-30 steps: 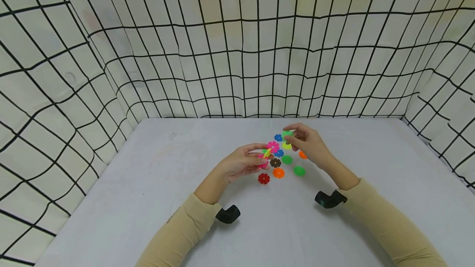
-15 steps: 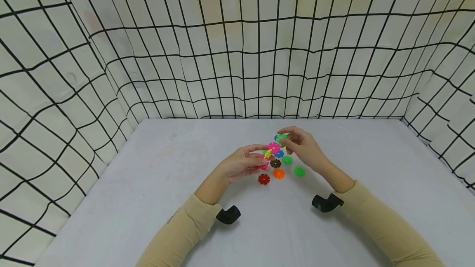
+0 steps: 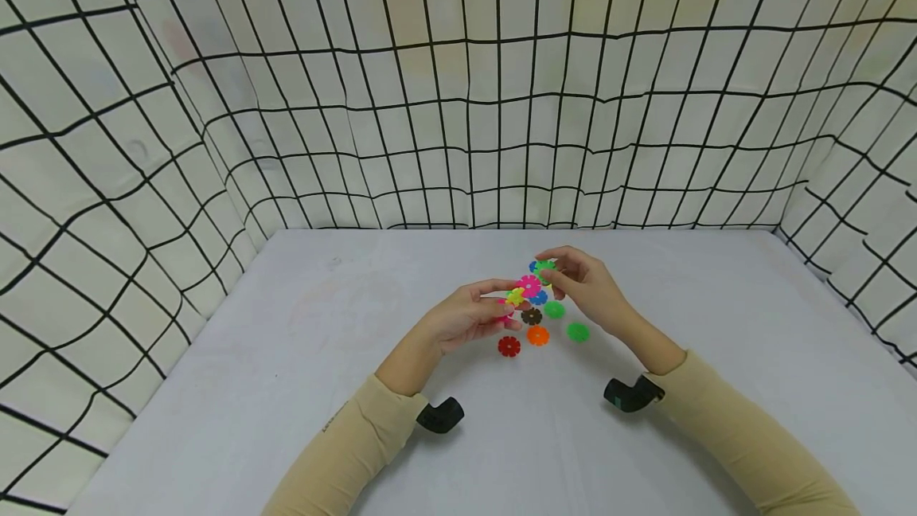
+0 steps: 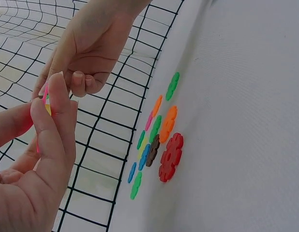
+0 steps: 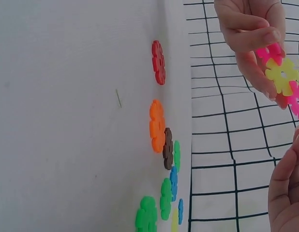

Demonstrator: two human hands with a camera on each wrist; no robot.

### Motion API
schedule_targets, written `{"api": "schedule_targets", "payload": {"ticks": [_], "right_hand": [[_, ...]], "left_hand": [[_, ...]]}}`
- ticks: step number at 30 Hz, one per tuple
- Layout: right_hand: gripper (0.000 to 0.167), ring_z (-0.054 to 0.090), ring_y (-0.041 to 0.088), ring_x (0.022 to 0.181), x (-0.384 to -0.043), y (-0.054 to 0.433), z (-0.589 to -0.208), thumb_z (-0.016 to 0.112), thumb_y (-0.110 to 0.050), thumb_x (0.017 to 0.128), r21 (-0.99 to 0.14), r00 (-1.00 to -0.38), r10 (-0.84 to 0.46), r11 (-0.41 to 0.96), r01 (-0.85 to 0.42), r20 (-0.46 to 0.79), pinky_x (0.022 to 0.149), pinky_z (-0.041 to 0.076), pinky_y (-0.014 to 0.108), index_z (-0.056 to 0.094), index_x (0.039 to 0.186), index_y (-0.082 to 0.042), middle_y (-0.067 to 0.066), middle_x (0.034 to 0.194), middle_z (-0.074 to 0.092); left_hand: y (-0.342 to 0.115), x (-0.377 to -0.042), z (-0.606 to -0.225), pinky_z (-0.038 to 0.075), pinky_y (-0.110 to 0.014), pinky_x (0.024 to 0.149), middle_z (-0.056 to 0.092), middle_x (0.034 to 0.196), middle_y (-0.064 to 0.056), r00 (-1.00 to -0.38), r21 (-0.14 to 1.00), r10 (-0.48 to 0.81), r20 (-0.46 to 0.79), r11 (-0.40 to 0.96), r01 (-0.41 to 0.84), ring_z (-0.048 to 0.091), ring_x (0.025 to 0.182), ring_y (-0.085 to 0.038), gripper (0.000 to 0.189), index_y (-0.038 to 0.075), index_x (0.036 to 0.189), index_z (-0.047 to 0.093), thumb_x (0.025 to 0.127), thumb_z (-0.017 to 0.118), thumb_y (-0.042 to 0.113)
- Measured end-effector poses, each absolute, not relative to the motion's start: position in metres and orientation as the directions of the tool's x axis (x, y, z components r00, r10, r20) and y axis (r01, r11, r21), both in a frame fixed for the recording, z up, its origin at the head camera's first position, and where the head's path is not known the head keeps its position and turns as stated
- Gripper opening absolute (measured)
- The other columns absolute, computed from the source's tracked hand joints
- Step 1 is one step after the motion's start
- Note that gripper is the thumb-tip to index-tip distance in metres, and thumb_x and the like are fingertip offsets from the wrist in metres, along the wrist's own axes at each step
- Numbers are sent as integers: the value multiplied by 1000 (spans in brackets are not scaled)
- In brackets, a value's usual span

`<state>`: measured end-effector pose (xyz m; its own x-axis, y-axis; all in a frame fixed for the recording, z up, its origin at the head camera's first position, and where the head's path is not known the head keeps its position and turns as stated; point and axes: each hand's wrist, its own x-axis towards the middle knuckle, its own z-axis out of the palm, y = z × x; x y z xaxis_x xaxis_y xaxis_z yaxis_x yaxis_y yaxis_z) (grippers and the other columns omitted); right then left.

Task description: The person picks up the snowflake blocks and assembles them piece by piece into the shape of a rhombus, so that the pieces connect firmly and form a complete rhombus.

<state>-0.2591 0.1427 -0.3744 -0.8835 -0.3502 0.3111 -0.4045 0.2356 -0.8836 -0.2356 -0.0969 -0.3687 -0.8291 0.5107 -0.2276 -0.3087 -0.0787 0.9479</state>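
Note:
My left hand (image 3: 469, 317) holds a short chain of notched, flower-shaped plastic discs above the table. In the right wrist view, its fingers grip one pink disc (image 5: 269, 53); a yellow disc (image 5: 280, 79) joins that to another pink disc (image 5: 297, 101). My right hand (image 3: 591, 281) pinches a green disc (image 3: 545, 268) between thumb and fingers, close to the outer pink disc. Whether green and pink interlock cannot be made out. Below the hands lie a red disc (image 3: 509, 346), an orange disc (image 3: 538, 335) and a brown disc (image 3: 532, 316).
More loose discs lie on the white table (image 3: 344, 420), among them a green disc (image 3: 578, 332) and a blue disc (image 3: 539, 297). Black-lined white netting or cloth (image 3: 494, 126) walls the back and sides. A dark angled piece (image 3: 440, 416) sits at each cuff.
My right hand has moved left with the green disc, up to the pink end of the chain. The yellow disc has turned slightly; the left hand stays in nearly the same place.

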Motion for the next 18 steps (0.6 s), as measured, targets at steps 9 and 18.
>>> {"api": "schedule_targets", "payload": {"ticks": [9,18], "right_hand": [[26,59,29,73,-256,145,-376,64,-4,101,-870,-871,-345,224,-439,351,66,52,25,64,125,5,27,92,59],[24,67,32,81,-253,148,-374,63,2,100,-867,-847,-370,176,-466,381,78,57,24,67,123,7,21,91,70]], "left_hand": [[-97,-236,-370,54,-14,73,58,136,-32,-830,951,521,-201,-99,-293,74,80,-14,45,1,149,50,104,55,2],[-97,-237,-371,54,-14,73,60,134,-31,-834,959,518,-187,-90,-270,74,80,-14,45,2,149,51,104,56,2]]}}
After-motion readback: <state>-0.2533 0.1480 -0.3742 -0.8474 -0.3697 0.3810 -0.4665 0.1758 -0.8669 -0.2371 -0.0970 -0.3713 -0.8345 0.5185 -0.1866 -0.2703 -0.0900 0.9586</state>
